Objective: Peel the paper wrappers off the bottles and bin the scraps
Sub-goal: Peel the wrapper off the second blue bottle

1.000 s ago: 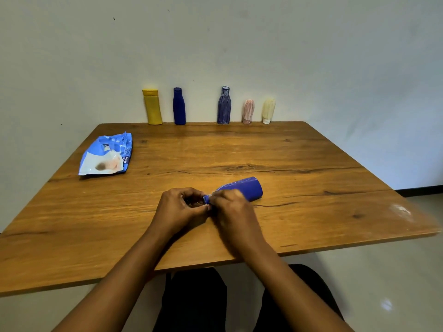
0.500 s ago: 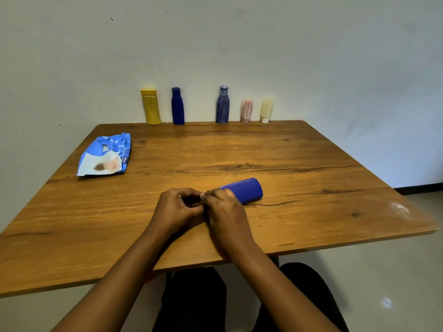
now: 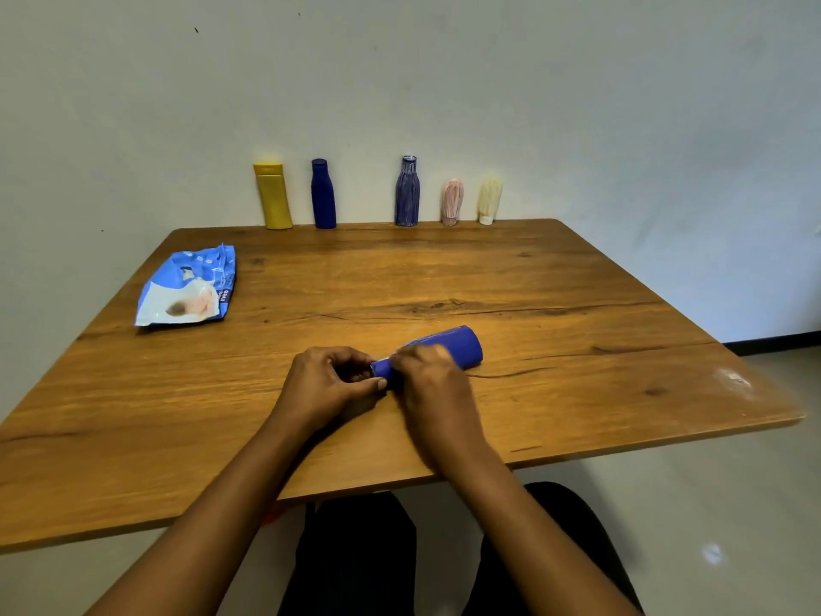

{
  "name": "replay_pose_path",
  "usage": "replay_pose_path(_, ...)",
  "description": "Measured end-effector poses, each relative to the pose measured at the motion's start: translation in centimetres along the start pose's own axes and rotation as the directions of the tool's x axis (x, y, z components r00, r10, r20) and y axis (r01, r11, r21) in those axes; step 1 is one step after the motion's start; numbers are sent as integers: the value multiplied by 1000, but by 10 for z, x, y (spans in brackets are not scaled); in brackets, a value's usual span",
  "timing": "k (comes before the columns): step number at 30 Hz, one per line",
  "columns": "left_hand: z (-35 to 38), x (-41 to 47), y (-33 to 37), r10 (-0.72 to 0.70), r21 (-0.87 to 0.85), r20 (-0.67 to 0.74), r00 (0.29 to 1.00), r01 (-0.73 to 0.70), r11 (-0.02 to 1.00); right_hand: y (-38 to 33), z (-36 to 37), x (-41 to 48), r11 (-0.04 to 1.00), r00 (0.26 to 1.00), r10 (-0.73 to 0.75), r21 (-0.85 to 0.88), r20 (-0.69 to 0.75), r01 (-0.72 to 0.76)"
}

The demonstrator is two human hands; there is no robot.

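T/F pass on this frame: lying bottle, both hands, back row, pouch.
1. The blue bottle lies on its side on the table. True.
2. Only the right hand holds it. False: the left hand grips its neck end too.
3. The yellow bottle stands leftmost in the far row. True.
4. The blue pouch lies to the right of the hands. False: it lies on the table's left side.

My bench [image 3: 577, 304] | blue pouch [image 3: 186, 289] at 10 o'clock | bottle row [image 3: 407, 193] upright at 12 | blue bottle [image 3: 460, 346] lying at 6, nearest me
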State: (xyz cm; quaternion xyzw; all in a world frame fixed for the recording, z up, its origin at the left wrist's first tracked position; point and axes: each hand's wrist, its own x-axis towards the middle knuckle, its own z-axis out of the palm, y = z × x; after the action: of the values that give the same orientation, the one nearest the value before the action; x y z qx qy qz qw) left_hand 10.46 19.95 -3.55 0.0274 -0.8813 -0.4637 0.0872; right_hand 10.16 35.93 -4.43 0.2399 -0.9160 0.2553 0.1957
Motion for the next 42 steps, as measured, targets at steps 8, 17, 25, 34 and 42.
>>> replay_pose_path(8, -1, 2, 4, -28, 5, 16, 999, 28, 1000, 28, -8, 15, 992, 989, 126, -5, -79, -127)
replay_pose_path(17, -1, 4, 1, -33, -5, 37, 999, 34, 999, 58, -20, 16, 962, 956, 268, -27, -117, -273)
replay_pose_path(25, -2, 4, -2, -9, -69, 41, 999, 12, 998, -7, 5, 1, 993, 993, -110, 43, 36, 109)
replay_pose_path(34, 1, 7, 0, -40, -24, 32, 999, 41, 999, 46, -15, 14, 982, 980, 176, -51, -95, -182)
replay_pose_path(42, 1, 6, -1, -33, -36, 27, 999, 34, 999, 37, -7, 6, 996, 995, 82, -36, -60, -85)
